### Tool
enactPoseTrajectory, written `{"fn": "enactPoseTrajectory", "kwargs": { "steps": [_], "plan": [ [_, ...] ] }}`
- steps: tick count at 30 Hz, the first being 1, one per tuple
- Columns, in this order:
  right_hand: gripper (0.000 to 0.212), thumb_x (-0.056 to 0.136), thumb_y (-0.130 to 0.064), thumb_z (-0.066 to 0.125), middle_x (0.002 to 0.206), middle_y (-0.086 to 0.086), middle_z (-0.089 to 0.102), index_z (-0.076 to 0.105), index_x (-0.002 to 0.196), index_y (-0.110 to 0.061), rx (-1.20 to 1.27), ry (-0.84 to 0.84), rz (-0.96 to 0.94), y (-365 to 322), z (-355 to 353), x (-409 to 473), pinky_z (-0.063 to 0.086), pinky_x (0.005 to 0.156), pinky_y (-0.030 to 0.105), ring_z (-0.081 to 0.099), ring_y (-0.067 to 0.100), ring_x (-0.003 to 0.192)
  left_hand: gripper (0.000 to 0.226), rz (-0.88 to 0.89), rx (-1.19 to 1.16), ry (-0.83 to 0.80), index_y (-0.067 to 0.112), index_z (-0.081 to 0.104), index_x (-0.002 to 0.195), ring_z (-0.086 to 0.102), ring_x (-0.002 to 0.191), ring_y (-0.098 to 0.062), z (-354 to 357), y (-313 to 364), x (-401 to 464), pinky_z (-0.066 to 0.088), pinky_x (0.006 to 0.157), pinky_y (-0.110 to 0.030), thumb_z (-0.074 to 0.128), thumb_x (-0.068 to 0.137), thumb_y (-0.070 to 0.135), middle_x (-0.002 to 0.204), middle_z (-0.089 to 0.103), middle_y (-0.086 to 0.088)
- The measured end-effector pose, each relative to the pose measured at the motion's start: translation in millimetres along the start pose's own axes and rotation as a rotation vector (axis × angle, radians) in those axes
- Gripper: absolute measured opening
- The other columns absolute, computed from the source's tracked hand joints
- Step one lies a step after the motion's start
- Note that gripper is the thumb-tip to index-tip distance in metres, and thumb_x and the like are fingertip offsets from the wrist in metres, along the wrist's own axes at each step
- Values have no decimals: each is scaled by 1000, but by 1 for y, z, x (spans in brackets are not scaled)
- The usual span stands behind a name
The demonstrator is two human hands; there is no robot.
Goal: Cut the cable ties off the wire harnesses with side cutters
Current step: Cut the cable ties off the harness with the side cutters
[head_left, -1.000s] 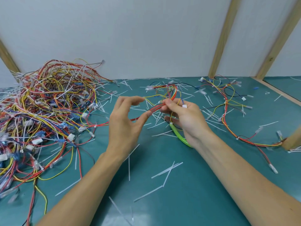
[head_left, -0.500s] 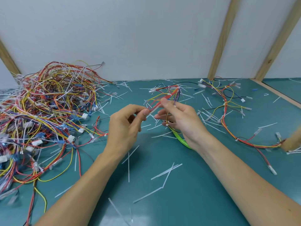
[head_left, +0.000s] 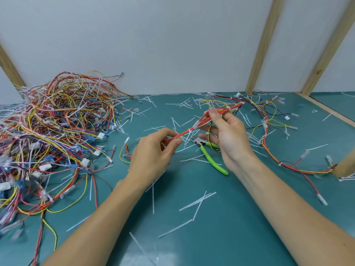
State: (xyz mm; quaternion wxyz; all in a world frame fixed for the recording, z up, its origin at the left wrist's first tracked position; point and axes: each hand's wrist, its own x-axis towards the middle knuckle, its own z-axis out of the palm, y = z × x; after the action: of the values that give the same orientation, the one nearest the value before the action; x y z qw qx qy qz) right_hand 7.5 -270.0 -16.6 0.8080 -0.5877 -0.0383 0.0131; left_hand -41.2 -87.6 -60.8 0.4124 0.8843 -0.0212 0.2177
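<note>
A: Harness (head_left: 211, 117), head view: has it been lifted?
B: Raised and stretched since a second ago; pinched by left hand (head_left: 153, 156) and right hand (head_left: 228, 133) above the bench (head_left: 249, 217) middle.
A: Ties?
B: Exposed now; side cutters (head_left: 210, 156) left lying beneath.

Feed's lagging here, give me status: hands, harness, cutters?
Left hand and right hand pinch red-orange wire bundle taut, white cable ties uncut. Green-handled side cutters lie on teal table, unheld.
</note>
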Motion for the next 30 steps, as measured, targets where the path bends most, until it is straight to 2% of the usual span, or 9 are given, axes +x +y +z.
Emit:
{"fn": "enactPoseTrajectory", "kwargs": {
  "steps": [4, 9, 13, 18, 22, 24, 26, 28, 30],
  "plan": [
    [18, 106, -26, 55, 75, 2, 75, 61, 94, -14, 137, 35, -28, -5, -7, 7, 59, 56, 27, 76, 19, 76, 41, -58, 173, 124, 37, 65, 80, 47, 50, -12, -4, 0, 0, 39, 50, -29, 53, 85, 76, 54, 53, 10],
    [24, 109, -26, 50, 69, -2, 70, 59, 91, -13, 265, 110, -26, -16, -23, 18, 56, 55, 23, 76, 15, 75, 49, -115, 134, 146, 29, 68, 69, 37, 49, -14, -5, 6, 1, 26, 51, -27, 57, 85, 74, 50, 44, 6],
    [29, 109, -28, 48, 65, -6, 68, 58, 84, -18, 90, 169, 6, -12, -26, 21, 45, 45, 20, 65, 8, 57, 47, -74, -265, 6, 20, 73, 70, 23, 46, -12, -9, 14, 0, 21, 46, -22, 62, 90, 61, 48, 29, 8],
    [26, 110, -26, 47, 72, -5, 63, 54, 86, -19, -13, 203, 32, -7, -29, 26, 27, 38, 17, 43, 4, 43, 49, -314, -1031, -441, 20, 77, 104, 40, 38, -11, -24, 18, 8, 32, 38, -17, 48, 92, 57, 63, 53, 1],
    [26, 109, -26, 45, 73, -7, 65, 55, 86, -19, -93, 219, 63, -7, -34, 31, 24, 35, 15, 34, 5, 40, 46, -377, -1177, -308, 19, 78, 104, 40, 38, -9, -30, 10, 11, 30, 36, -15, 49, 93, 53, 73, 63, 1],
    [25, 107, -25, 46, 71, -5, 63, 56, 86, -16, -142, 229, 39, -6, -35, 33, 23, 35, 15, 31, 5, 39, 43, -490, -1023, -108, 17, 78, 91, 37, 38, -8, -26, 7, 15, 24, 36, -15, 47, 98, 45, 70, 65, 1],
    [27, 104, -22, 47, 64, -3, 60, 54, 78, -15, -213, 233, -34, -5, -33, 32, 24, 37, 16, 30, 7, 39, 31, -520, -572, 117, 18, 74, 92, 50, 53, -11, -20, 3, 15, 36, 47, -21, 50, 101, 36, 82, 73, 1],
    [32, 98, -20, 49, 55, -2, 56, 51, 66, -17, -356, 193, -144, -5, -29, 28, 27, 40, 21, 35, 9, 40, 16, -360, -157, 257, 19, 70, 102, 62, 85, -10, -16, -3, 11, 47, 76, -24, 58, 99, 29, 102, 74, 3],
    [33, 94, -22, 49, 56, 6, 53, 51, 63, -14, -503, 82, -276, -4, -22, 19, 32, 45, 28, 41, 12, 44, 15, -189, -126, 273, 20, 71, 103, 65, 98, -9, -15, 0, 8, 48, 88, -28, 60, 99, 29, 102, 73, 6]
  ]
}}
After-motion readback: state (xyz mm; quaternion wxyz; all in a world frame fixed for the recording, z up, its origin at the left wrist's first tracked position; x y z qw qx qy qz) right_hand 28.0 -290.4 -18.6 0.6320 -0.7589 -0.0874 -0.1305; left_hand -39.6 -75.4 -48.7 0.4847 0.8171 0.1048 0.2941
